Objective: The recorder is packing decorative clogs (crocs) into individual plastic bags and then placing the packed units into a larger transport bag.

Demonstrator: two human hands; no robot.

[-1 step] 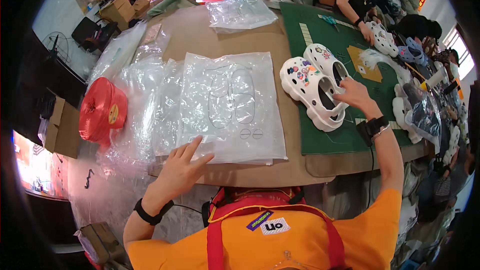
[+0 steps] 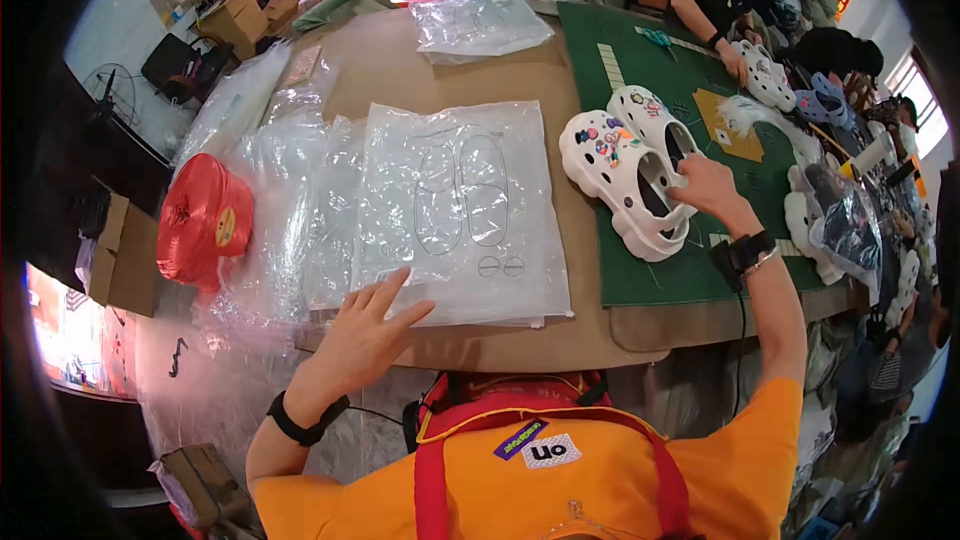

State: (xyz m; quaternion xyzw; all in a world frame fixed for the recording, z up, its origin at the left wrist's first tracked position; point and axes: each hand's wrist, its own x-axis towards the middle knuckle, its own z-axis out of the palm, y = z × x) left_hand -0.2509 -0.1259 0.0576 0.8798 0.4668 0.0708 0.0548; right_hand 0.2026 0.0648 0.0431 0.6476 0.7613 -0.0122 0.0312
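- Right now the left hand point(image 2: 365, 335) lies flat, fingers spread wide, on the near edge of a stack of clear plastic bags point(image 2: 462, 212) — thin, glossy, crinkled film with faint shoe outlines printed on the top sheet.
- The right hand point(image 2: 708, 190) reaches to a pair of white clogs point(image 2: 630, 175), fingers curled around the heel rim of the nearer one.
- These clogs are moulded foam, rounded and chunky, with vent holes over the toes and small coloured charms pushed into them; they lie side by side, touching, on a green cutting mat point(image 2: 660, 270) just to the right of the bags.
- Both the mat and the bags rest on a brown, smooth-topped table point(image 2: 560, 340).
- More loose clear film point(image 2: 270, 210) is heaped to the left — beside it sits a red spool of plastic twine point(image 2: 205, 222).
- Further clogs point(image 2: 765, 75) lie at the far side of the mat, near another person's hand.
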